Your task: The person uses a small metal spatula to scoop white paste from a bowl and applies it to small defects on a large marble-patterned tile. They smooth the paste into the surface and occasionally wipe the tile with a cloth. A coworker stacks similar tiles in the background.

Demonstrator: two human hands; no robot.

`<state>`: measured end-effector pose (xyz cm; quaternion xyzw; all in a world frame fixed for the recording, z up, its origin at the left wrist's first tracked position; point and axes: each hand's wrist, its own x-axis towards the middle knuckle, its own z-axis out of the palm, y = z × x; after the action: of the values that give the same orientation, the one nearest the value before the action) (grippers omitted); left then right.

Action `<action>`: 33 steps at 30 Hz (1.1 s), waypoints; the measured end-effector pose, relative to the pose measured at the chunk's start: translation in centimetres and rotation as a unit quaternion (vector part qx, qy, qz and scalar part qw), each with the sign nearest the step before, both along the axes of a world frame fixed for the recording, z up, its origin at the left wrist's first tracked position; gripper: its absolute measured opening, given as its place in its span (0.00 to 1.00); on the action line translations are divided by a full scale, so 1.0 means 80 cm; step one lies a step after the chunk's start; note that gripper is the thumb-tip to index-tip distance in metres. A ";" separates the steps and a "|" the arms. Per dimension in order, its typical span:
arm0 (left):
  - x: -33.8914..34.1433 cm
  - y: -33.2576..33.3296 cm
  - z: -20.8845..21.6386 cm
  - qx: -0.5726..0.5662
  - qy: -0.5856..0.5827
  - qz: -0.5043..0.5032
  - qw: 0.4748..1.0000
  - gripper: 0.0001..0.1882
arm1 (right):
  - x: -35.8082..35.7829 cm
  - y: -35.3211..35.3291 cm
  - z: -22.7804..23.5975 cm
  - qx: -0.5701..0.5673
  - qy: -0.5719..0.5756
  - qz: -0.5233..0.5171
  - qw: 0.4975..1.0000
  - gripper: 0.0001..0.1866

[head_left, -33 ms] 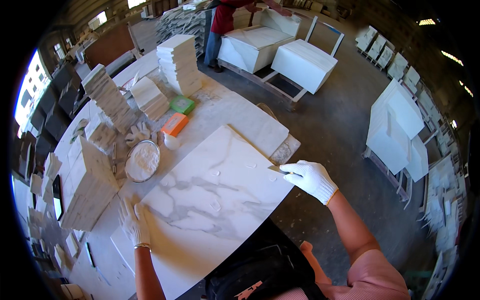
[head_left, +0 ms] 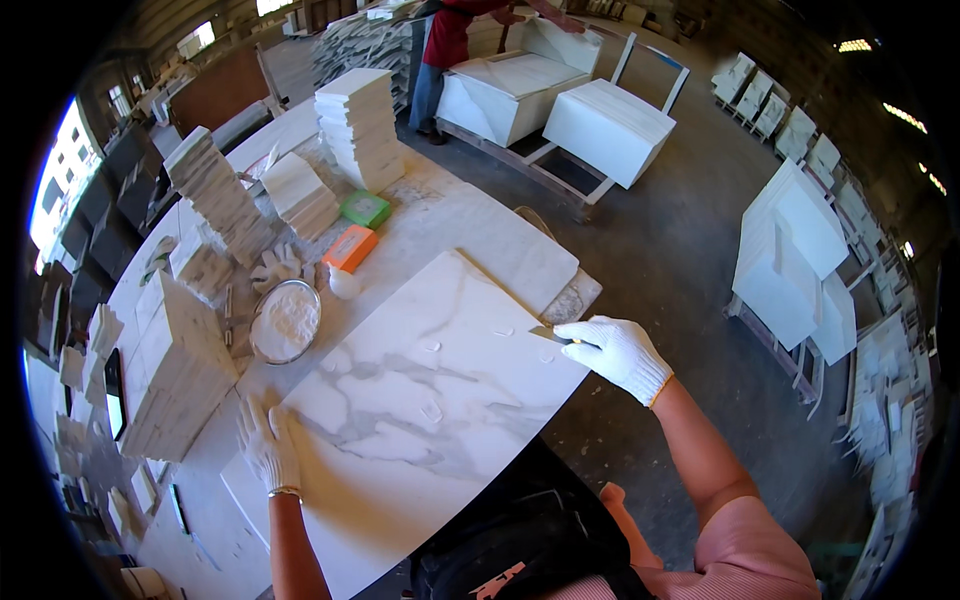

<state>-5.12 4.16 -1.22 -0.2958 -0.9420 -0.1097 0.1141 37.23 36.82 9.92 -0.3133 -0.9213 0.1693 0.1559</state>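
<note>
A white marble slab with grey veins [head_left: 380,400] lies before me, its right corner reaching past the table edge. My left hand [head_left: 268,445], in a white knit glove, rests flat on the slab's left part with the fingers stretched out. At the far right edge, my gloved right hand [head_left: 618,358] is closed around a small putty knife [head_left: 542,332]. Its thin blade points left over the slab's edge; most of the handle is hidden in the glove. Several small whitish smears [head_left: 432,411] dot the slab's surface. Beyond it sits a round metal dish of white paste [head_left: 287,322].
An orange box [head_left: 351,248], a green box [head_left: 366,209] and a loose glove [head_left: 275,268] lie past the dish. Stacked stone tiles [head_left: 358,130] crowd the table's far left. Across the floor, a person in red [head_left: 447,38] stands by a cart of slabs [head_left: 610,128].
My right hand has shifted very slightly left with the putty knife along the slab's edge. The left hand stays in place.
</note>
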 end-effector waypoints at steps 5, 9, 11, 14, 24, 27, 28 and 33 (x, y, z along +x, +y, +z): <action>-0.004 -0.002 -0.008 0.053 -0.018 -0.020 0.998 0.32 | -0.106 -0.003 0.009 -0.180 0.143 0.060 0.971 0.15; -0.016 -0.013 -0.021 0.015 0.017 0.013 1.000 0.34 | -0.215 -0.030 0.011 -0.389 0.168 0.056 0.904 0.15; -0.001 0.004 0.005 0.007 0.002 0.000 1.000 0.34 | -0.249 -0.029 -0.001 -0.458 0.153 0.046 0.874 0.17; 0.004 0.001 0.012 0.028 -0.025 0.016 0.999 0.34 | -0.303 -0.044 -0.020 -0.421 0.146 0.065 0.893 0.18; 0.006 0.003 0.013 0.007 -0.043 0.022 0.999 0.34 | -0.377 -0.057 -0.045 -0.397 0.125 0.096 0.904 0.16; 0.007 0.002 0.015 0.012 -0.045 0.024 0.999 0.34 | -0.388 -0.066 -0.034 -0.391 0.115 0.101 0.907 0.14; 0.007 0.001 0.014 0.014 -0.043 0.025 0.999 0.34 | -0.391 -0.071 -0.027 -0.400 0.110 0.097 0.905 0.14; 0.008 0.004 0.017 0.027 -0.036 0.018 0.999 0.33 | -0.402 -0.064 -0.050 -0.359 0.147 0.128 0.913 0.12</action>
<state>-4.45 4.50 0.13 -0.2713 -0.9475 -0.1435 0.0897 5.04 31.67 5.96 -0.1988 -0.7973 0.5516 0.1430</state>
